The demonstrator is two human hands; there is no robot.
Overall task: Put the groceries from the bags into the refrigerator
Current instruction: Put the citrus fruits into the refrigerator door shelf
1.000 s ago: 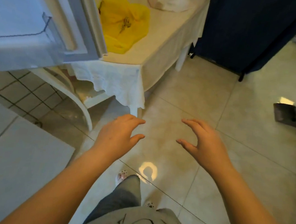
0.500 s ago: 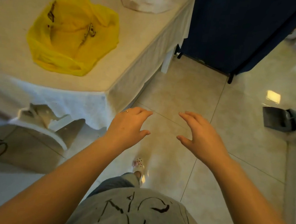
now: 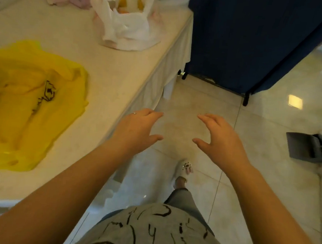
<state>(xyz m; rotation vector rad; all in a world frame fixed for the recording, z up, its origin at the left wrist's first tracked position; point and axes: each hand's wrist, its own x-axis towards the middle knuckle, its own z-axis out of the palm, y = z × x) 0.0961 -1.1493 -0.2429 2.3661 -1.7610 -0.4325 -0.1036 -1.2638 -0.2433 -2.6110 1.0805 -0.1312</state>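
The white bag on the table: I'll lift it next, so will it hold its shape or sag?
The white bag looks like thin, crumpled plastic, so it will probably sag. Orange items show inside, so it may swing; its open top could spill.

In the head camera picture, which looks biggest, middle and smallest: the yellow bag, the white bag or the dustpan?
1. Yellow bag, lying flat on the table, looks biggest.
2. White bag, standing open, looks middle-sized.
3. Dustpan on the floor looks smallest.
The yellow bag is also nearer the camera, so its true size is less sure.
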